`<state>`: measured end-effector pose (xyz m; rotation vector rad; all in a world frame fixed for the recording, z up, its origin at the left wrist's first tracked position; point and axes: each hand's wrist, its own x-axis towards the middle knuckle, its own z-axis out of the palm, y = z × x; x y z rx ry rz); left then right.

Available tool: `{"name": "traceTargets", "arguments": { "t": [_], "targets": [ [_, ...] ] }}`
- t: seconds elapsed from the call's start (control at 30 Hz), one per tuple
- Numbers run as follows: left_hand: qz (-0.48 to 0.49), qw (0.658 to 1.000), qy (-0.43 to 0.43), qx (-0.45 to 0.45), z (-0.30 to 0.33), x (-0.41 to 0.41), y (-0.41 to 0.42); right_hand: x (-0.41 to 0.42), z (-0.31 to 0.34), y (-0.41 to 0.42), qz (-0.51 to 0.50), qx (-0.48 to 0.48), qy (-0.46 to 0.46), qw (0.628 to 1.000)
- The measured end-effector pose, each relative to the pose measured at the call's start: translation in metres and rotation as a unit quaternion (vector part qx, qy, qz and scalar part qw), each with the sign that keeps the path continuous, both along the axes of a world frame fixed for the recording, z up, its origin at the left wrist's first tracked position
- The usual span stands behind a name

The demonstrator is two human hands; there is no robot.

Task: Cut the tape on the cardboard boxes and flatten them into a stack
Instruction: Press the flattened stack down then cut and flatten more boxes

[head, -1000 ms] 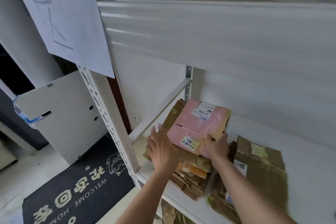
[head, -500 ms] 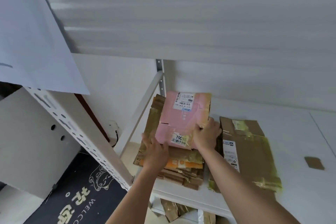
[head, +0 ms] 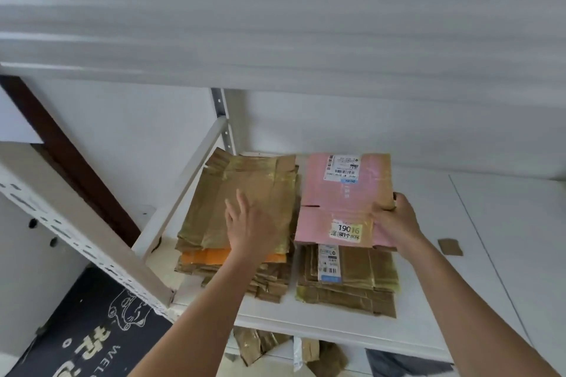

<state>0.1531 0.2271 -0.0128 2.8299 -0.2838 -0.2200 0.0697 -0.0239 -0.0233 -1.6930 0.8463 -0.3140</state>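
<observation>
The pink box, flattened, is lying on the right pile near the shelf's front edge; the right hand is pinching its right edge, fingers curled; the left hand is resting flat, fingers spread, on the left pile; the cardboard is looking light, stiff and tape-slick, so gripping opposite edges seems best.

Shelf bare right of stacks; upper shelf overhangs; post blocks left.

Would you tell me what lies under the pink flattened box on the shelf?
The pink flattened box, gripped by the right hand, lies on the right stack of flattened brown boxes; a barcode label shows. The part of the stack beneath the pink box is covered.
</observation>
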Motion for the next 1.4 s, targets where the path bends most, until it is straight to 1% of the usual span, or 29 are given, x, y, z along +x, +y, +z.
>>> {"name": "traceTargets", "arguments": {
  "t": [0.07, 0.1, 0.13, 0.23, 0.33, 0.37, 0.43, 0.47, 0.5, 0.57, 0.63, 0.67, 0.73, 0.83, 0.9, 0.97, 1.03, 1.13, 1.17, 1.23, 1.33, 1.37, 1.4],
  "targets": [
    [-0.072, 0.995, 0.001, -0.062, -0.003, -0.008, -0.026, -0.018, -0.015, -0.01, 0.025, 0.019, 0.029, 0.999],
    [-0.106, 0.991, 0.009, -0.078, -0.006, -0.013, -0.038, -0.024, -0.022, -0.011, 0.035, 0.014, 0.044, 0.998],
    [-0.13, 0.989, 0.025, -0.071, -0.01, -0.019, -0.049, -0.028, -0.029, -0.012, 0.046, 0.0, 0.058, 0.997],
    [-0.157, 0.983, 0.091, 0.036, -0.026, -0.03, -0.068, -0.035, -0.046, -0.007, 0.075, -0.079, 0.089, 0.99],
    [-0.17, 0.975, 0.112, 0.09, -0.037, -0.034, -0.071, -0.041, -0.06, 0.003, 0.083, -0.176, 0.104, 0.975],
    [-0.173, 0.974, 0.105, 0.102, -0.039, -0.034, -0.07, -0.043, -0.06, 0.008, 0.087, -0.231, 0.12, 0.962],
    [-0.165, 0.977, 0.07, 0.115, -0.042, -0.034, -0.068, -0.046, -0.058, 0.014, 0.134, -0.367, 0.146, 0.909],
    [-0.154, 0.981, 0.045, 0.109, -0.042, -0.033, -0.067, -0.045, -0.057, 0.016, 0.172, -0.409, 0.148, 0.884],
    [-0.14, 0.986, 0.02, 0.09, -0.041, -0.031, -0.066, -0.044, -0.055, 0.017, 0.205, -0.43, 0.149, 0.867],
    [-0.104, 0.994, -0.015, 0.034, -0.038, -0.029, -0.063, -0.041, -0.061, 0.017, 0.255, -0.424, 0.181, 0.85],
    [-0.065, 0.997, -0.026, 0.012, -0.037, -0.024, -0.058, -0.038, -0.068, 0.016, 0.294, -0.391, 0.224, 0.843],
    [-0.046, 0.999, -0.019, 0.019, -0.039, -0.021, -0.054, -0.036, -0.071, 0.016, 0.316, -0.377, 0.246, 0.835],
    [-0.025, 0.998, 0.02, 0.05, -0.048, -0.012, -0.043, -0.032, -0.074, 0.015, 0.362, -0.352, 0.289, 0.813],
    [-0.041, 0.992, 0.084, 0.083, -0.061, -0.001, -0.031, -0.025, -0.07, 0.01, 0.427, -0.318, 0.339, 0.776],
    [-0.046, 0.991, 0.098, 0.075, -0.064, -0.001, -0.028, -0.025, -0.066, 0.009, 0.462, -0.312, 0.363, 0.746],
    [-0.045, 0.992, 0.099, 0.063, -0.064, -0.003, -0.029, -0.026, -0.066, 0.011, 0.472, -0.322, 0.379, 0.728],
    [-0.042, 0.993, 0.098, 0.048, -0.062, -0.002, -0.027, -0.025, -0.068, 0.015, 0.463, -0.324, 0.378, 0.734],
    [-0.047, 0.993, 0.102, 0.039, -0.061, 0.003, -0.023, -0.014, -0.066, 0.016, 0.437, -0.313, 0.356, 0.764],
    [-0.051, 0.993, 0.102, 0.041, -0.06, 0.004, -0.021, -0.01, -0.064, 0.016, 0.431, -0.315, 0.353, 0.769],
    [-0.062, 0.992, 0.09, 0.056, -0.058, 0.006, -0.018, -0.004, -0.06, 0.018, 0.429, -0.325, 0.357, 0.763],
    [-0.067, 0.996, 0.03, 0.056, -0.053, 0.015, -0.015, 0.001, -0.052, 0.018, 0.445, -0.328, 0.384, 0.739],
    [-0.059, 0.997, 0.019, 0.047, -0.053, 0.019, -0.014, 0.003, -0.048, 0.016, 0.45, -0.312, 0.391, 0.74],
    [-0.051, 0.998, 0.02, 0.045, -0.055, 0.022, -0.011, 0.006, -0.046, 0.014, 0.446, -0.284, 0.391, 0.753]
  ]
}}
